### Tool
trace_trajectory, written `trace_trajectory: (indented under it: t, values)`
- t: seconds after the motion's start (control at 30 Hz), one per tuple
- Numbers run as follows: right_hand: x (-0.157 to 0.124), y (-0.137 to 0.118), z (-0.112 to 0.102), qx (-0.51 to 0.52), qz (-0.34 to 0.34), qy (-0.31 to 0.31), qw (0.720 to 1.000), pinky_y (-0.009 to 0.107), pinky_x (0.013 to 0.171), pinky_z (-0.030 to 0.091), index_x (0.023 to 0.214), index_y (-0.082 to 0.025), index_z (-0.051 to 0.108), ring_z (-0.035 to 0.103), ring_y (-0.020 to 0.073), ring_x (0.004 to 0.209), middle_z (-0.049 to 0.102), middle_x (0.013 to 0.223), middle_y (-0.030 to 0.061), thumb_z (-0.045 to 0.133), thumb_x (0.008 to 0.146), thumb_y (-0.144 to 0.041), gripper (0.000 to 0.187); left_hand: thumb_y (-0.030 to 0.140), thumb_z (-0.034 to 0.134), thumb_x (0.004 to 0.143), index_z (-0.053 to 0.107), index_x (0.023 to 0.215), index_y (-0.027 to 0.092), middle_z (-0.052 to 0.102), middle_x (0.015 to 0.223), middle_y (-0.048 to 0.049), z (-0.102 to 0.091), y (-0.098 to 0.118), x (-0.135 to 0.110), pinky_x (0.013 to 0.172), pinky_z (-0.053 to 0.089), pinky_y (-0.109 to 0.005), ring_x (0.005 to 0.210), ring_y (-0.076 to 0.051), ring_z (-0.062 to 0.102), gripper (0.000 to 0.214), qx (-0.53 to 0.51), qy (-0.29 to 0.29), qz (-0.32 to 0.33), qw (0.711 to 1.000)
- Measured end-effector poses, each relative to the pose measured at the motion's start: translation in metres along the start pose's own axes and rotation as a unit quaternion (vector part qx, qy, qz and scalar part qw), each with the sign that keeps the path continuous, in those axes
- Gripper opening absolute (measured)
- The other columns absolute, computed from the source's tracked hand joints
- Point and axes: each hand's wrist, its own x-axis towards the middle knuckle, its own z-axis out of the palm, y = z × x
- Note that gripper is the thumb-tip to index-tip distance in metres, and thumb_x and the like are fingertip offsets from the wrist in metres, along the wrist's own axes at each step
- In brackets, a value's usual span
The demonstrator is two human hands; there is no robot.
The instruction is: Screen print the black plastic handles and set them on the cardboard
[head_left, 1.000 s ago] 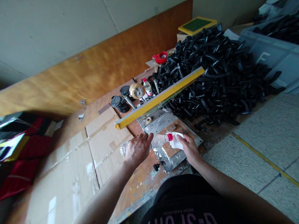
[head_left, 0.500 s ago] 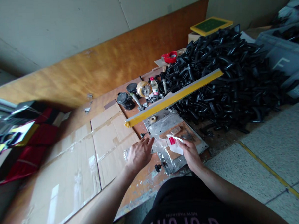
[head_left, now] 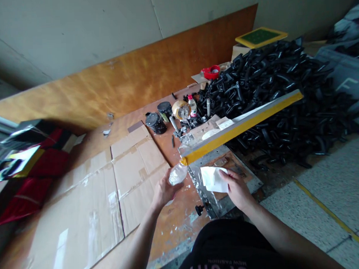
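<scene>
A clear plastic bottle (head_left: 177, 174) is in my left hand (head_left: 162, 192), its fingers wrapped round it. The bottle leans up to the right, and its top meets the near end of the yellow frame (head_left: 241, 128) in view; I cannot tell whether they touch. My right hand (head_left: 239, 187) pinches a folded white cloth or paper (head_left: 213, 180) by its right edge. That white piece hangs over a brown board (head_left: 236, 165) on a grey metal plate (head_left: 256, 183). The frame shows nearly edge-on, slanting above the plate.
Black plastic parts (head_left: 272, 83) lie heaped at the right, beside a grey crate (head_left: 346, 71). Dark tubs (head_left: 155, 123), a tape roll (head_left: 181, 110) and a red-capped bottle (head_left: 192, 106) stand behind the frame. Flattened cardboard (head_left: 81, 210) covers the table's left. A black knob (head_left: 199, 209) sticks out near me.
My left hand has tipped the bottle from lying level to leaning upward, moving its neck away from the white piece. My right hand now holds that piece spread flatter. The view has shifted slightly.
</scene>
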Motion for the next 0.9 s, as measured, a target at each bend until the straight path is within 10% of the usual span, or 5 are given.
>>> trace_trajectory:
  t: [0.37,0.9]
  values:
    - [0.001,0.011,-0.002,-0.004,-0.029,0.083,0.996,0.03,0.069,0.053,0.097,-0.017,0.073,0.068,0.0208,0.074,0.075,0.085,0.0051,0.07,0.074,-0.056,0.045,0.022,0.056,0.081,0.056,0.119,0.024,0.068,0.102,-0.0068,-0.019,0.049,0.002,0.066,0.049,-0.031,0.091,-0.025,0.066,0.038,0.322,-0.06,0.192,0.925]
    - [-0.012,0.017,-0.016,0.044,-0.035,0.115,0.992,0.029,0.068,0.052,0.09,-0.018,0.074,0.066,0.0203,0.074,0.073,0.084,0.0039,0.072,0.072,-0.057,0.043,0.015,0.047,0.085,0.057,0.114,0.024,0.066,0.094,-0.0073,-0.014,0.081,-0.013,0.065,0.048,-0.033,0.089,-0.025,0.063,0.032,0.385,-0.066,0.259,0.883]
